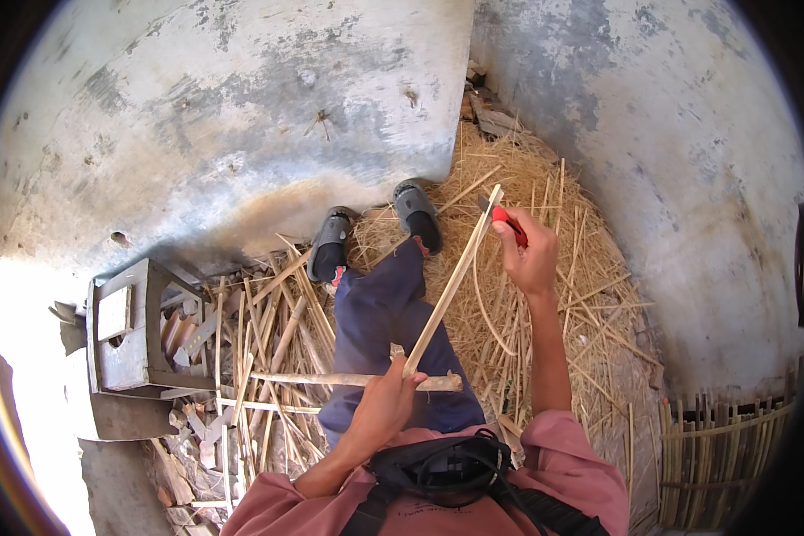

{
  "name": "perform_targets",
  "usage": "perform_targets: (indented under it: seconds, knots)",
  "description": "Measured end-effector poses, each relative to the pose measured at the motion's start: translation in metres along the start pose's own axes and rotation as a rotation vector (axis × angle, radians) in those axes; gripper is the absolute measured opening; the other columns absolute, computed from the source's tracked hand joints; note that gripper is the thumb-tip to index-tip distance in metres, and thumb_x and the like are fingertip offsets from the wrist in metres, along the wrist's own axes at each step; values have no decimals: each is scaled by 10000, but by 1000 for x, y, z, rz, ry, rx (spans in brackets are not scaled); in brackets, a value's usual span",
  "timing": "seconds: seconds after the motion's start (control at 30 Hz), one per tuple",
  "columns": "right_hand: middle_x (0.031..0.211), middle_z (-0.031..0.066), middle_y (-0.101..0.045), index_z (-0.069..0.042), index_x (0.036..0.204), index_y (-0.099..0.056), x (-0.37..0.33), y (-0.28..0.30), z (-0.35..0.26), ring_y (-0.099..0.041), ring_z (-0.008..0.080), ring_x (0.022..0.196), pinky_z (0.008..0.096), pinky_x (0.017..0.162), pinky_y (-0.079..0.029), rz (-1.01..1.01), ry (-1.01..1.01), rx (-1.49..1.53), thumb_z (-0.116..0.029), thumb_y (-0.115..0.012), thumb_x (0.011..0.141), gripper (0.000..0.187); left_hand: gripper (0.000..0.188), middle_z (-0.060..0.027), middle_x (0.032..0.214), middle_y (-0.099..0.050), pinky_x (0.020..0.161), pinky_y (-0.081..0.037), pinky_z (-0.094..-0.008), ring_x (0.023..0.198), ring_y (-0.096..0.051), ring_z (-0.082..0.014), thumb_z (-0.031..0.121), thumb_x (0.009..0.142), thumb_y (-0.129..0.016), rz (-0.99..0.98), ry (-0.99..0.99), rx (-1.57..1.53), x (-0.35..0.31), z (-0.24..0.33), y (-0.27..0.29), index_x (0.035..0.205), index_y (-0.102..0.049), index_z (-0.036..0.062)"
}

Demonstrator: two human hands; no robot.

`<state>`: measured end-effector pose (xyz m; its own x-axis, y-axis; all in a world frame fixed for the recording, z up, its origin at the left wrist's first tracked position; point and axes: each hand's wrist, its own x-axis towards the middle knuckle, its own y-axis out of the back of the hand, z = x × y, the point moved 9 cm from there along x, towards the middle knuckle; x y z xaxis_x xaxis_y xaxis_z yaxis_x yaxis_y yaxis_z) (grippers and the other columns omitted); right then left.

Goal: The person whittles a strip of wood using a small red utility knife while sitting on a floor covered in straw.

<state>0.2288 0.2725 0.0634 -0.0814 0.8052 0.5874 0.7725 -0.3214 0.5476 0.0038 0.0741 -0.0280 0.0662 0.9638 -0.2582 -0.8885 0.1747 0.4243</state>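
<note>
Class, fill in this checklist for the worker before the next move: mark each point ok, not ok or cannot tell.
1. Left hand holds the pale strip's lower end: ok.
2. Right hand grips the red-handled knife: ok.
3. Left hand well away from the blade: ok.
4. Blade sharp: cannot tell.
5. Footing free of loose material: not ok; straw-like scraps lie beside the shoes.
6. Left hand free of the crossing stick: cannot tell; they overlap.

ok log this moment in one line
left hand: grips pale strip; right hand: holds red-handled knife at strip's far end; stick: across legs
</note>
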Motion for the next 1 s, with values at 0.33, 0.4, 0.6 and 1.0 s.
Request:
perform_targets:
  seconds: [0.33, 0.4, 0.6, 1.0]
  knots:
    - [864, 124, -768, -55, 1089, -767, 3, -6, 7, -747, 274, 734, 366, 654, -556, 33, 90, 5, -304, -743, 1028, 258, 184, -264, 697, -592, 605, -432, -557, 776, -631, -559, 193, 1131, -558, 58, -46, 20, 1, -8, 1, 1098, -520, 16]
    - [864, 126, -769, -54, 1086, -766, 4, -6, 7, -746, 276, 731, 367, 653, -556, 33, 99, 12, -303, -742, 1029, 257, 192, -260, 689, -587, 599, -431, -552, 762, -631, -554, 200, 1136, -553, 59, -65, 11, 1, -6, 2, 1090, -520, 17]
    - [874, 118, -784, -62, 1079, -771, 8, -17, 10, -747, 264, 718, 358, 647, -557, 17, 95, -1, -294, -756, 1020, 239, 207, -253, 680, -589, 602, -434, -554, 739, -634, -546, 218, 1144, -536, 65, -40, 38, -1, -15, 5, 1111, -536, 14]
    - [1032, 239, -779, 32, 1176, -773, -27, 89, 257, -752, 385, 989, 466, 893, -553, -178, -501, -475, -590, -593, 1055, 659, 338, -66, 739, -537, 570, -407, -358, 623, -505, -161, 308, 1177, -445, 163, 55, -96, -6, -87, 44, 1226, -628, 28]
